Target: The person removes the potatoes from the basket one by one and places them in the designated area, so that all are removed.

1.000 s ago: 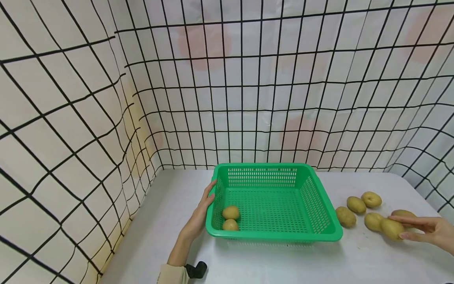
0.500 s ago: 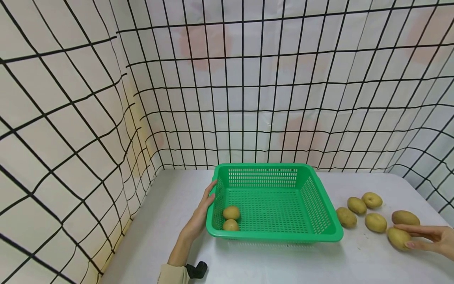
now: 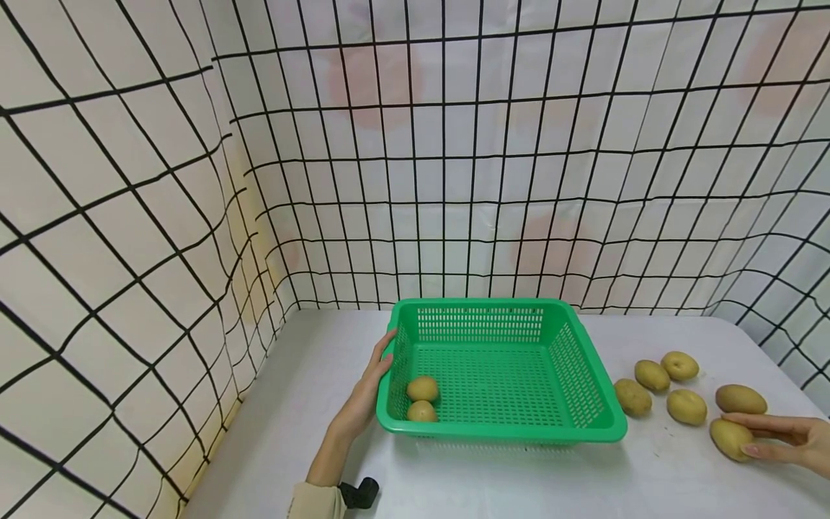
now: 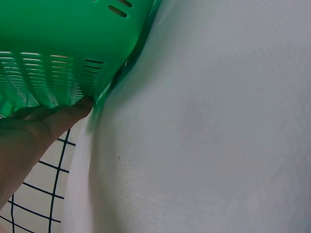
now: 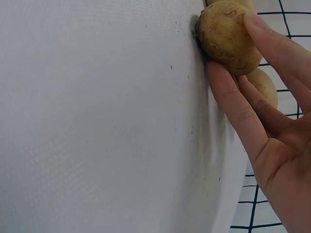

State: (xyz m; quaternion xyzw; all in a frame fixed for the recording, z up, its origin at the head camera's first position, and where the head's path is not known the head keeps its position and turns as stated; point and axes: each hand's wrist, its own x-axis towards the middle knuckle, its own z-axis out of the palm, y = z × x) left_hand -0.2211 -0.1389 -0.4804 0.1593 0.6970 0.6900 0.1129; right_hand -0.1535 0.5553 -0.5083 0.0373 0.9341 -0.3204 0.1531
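My left hand (image 3: 363, 393) rests along the left side of a green plastic basket (image 3: 499, 432), fingers fairly straight and fingertips right at the rim. From the left wrist view, that hand's thumb and fingers lie against the slotted outer wall. Over at the right, my right hand (image 3: 787, 440) pinches a yellowish potato (image 3: 730, 440) between thumb and fingers, low at the tabletop. Close up in the right wrist view, this potato (image 5: 228, 36) has rough, brownish skin. Two potatoes (image 3: 423, 389) sit in the basket's front left corner.
Several more potatoes (image 3: 686, 407) lie on the white table (image 3: 493, 483) between the basket and my right hand. One potato (image 3: 741, 399) is just behind that hand. Black netting (image 3: 460, 180) over pale walls encloses the table's back and sides.
My right hand has drawn its potato rightward and nearer to me, apart from the other potatoes. During the last half second it has barely shifted. My left hand and the basket stay put.
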